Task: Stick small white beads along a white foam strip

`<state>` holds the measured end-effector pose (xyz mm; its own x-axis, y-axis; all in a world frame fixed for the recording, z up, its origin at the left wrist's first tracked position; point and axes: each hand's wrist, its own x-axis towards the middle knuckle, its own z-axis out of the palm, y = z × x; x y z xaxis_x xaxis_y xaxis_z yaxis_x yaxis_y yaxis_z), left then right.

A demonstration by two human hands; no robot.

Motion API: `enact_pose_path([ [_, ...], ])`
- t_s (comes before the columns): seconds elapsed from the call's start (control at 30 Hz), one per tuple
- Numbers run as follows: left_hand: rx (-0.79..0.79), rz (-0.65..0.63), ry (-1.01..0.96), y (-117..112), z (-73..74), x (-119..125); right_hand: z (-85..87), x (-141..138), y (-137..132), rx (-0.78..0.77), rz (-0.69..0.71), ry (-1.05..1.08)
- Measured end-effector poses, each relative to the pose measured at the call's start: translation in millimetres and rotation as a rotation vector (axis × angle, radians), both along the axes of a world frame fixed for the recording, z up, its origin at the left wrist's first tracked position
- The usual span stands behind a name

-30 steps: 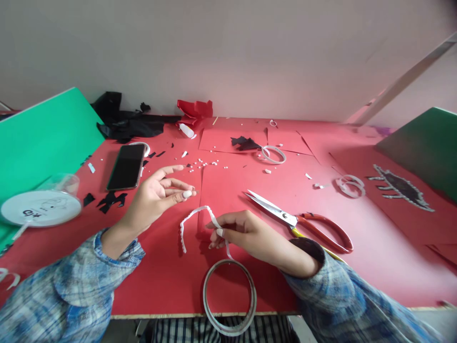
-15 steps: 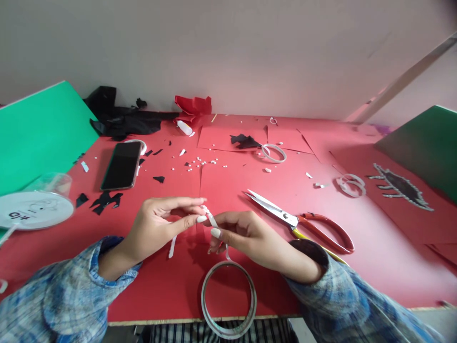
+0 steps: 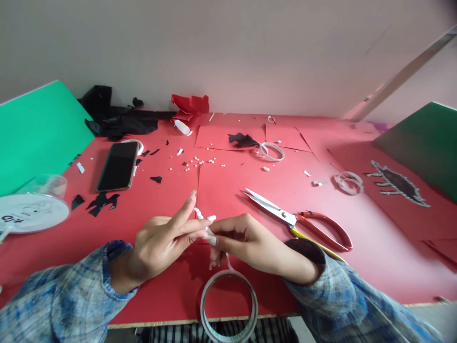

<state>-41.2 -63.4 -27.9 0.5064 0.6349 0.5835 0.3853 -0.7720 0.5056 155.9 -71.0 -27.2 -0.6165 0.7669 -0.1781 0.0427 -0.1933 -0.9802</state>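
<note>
My right hand [image 3: 246,243] pinches a narrow white strip of tape [image 3: 200,214] between thumb and fingers. Its far end is twisted and bumpy. From below that hand, the strip runs down to a roll of tape [image 3: 254,305] hanging over the table's front edge. My left hand [image 3: 167,243] meets the right at the strip, its thumb and a finger pressed on the tape while another finger points up. The exact contact is partly hidden. Right of my hands lie large scissors [image 3: 289,218] with red and yellow handles, blades parted.
A phone [image 3: 119,166], black paper scraps [image 3: 102,204] and small white beads [image 3: 200,161] lie on the red table. Farther back are a glue bottle [image 3: 182,126] and crumpled black sheet [image 3: 121,121]. A round fan [image 3: 32,212] sits left; tape rings [image 3: 349,183] lie right.
My left hand has turned, with one finger now raised and the others nearer my right thumb. The strip's loose tail below the left hand no longer shows. My right hand stays nearly in place.
</note>
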Motion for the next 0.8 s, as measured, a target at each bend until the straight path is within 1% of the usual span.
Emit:
enact_pose_path([
  [0.17,-0.061,0.066,0.0,1.7,-6.7,0.0,-0.4,0.0,-0.3,0.016,0.007,-0.001],
  [0.27,-0.123,0.073,0.015,3.4,-7.9,-3.5,-0.3,0.3,-0.1,0.018,0.015,0.009],
  [0.33,-0.161,0.045,0.017,5.0,-7.1,-6.6,-0.1,0.6,-0.6,0.009,0.016,0.019],
  [0.43,-0.18,-0.034,0.015,7.8,-4.6,-10.4,0.4,0.6,-2.3,-0.003,0.024,0.033],
  [0.57,-0.11,-0.126,-0.01,10.2,-1.7,-12.0,0.8,0.3,-4.4,0.034,0.072,0.003],
  [0.63,-0.089,-0.139,-0.014,10.2,-1.6,-12.1,1.0,0.5,-4.4,0.065,0.097,-0.031],
  [0.73,-0.134,-0.121,0.005,9.2,-3.0,-12.4,2.0,1.3,-2.9,0.103,0.13,-0.067],
  [0.8,-0.141,-0.11,-0.002,8.5,-4.4,-12.4,3.3,2.1,-1.5,0.092,0.132,-0.058],
])
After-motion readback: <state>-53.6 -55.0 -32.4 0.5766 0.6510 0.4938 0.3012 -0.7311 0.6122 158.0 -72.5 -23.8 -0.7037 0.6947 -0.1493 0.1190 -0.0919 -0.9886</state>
